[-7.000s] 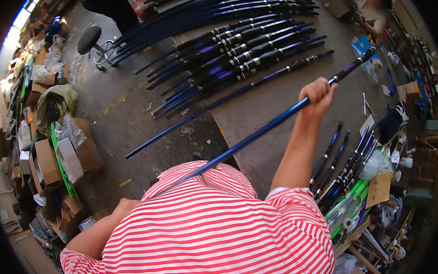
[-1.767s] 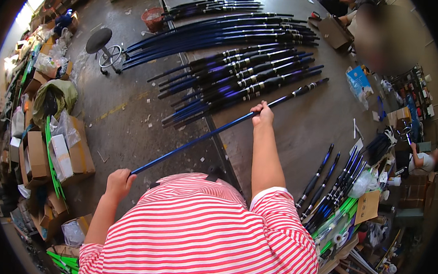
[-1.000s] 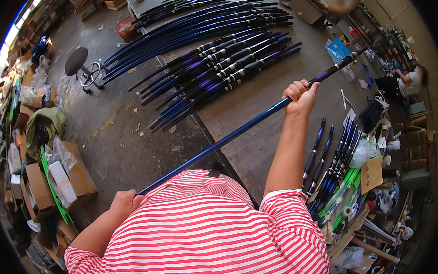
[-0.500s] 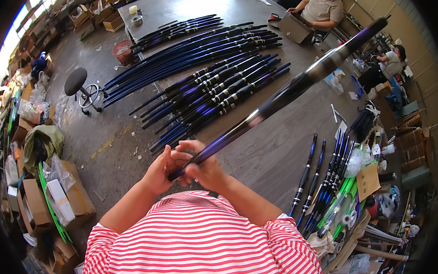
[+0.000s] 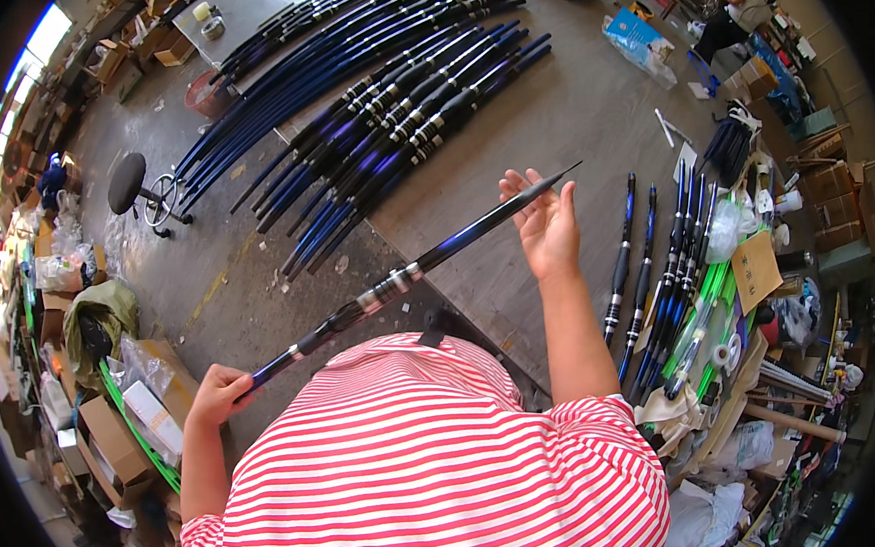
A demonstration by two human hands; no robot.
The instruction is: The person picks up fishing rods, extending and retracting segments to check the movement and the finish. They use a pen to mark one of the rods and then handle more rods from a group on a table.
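Note:
A dark blue and black fishing rod [image 5: 388, 290], collapsed, with silver bands round its middle, slants across in front of my body. My left hand [image 5: 218, 394] is closed round its thick end at the lower left. At the other end, my right hand [image 5: 548, 230] has its palm up and fingers spread. The narrow, pointed tip crosses over those fingers; whether it touches them I cannot tell. Beyond, a large batch of similar rods [image 5: 408, 101] lies in rows on the grey table [image 5: 588, 107]. Several more rods [image 5: 673, 278] lie on the right.
Plastic bags, green rods and a brown envelope [image 5: 758, 270] crowd the right side. To the left are a black stool [image 5: 126, 182], a reddish bucket [image 5: 208, 96] and cardboard boxes [image 5: 112, 441]. Another person [image 5: 742, 13] is at the far upper right.
The rod has swung down from pointing far up and right to lying across my front. My hands, together at its lower end before, have parted left and right; the right one has opened.

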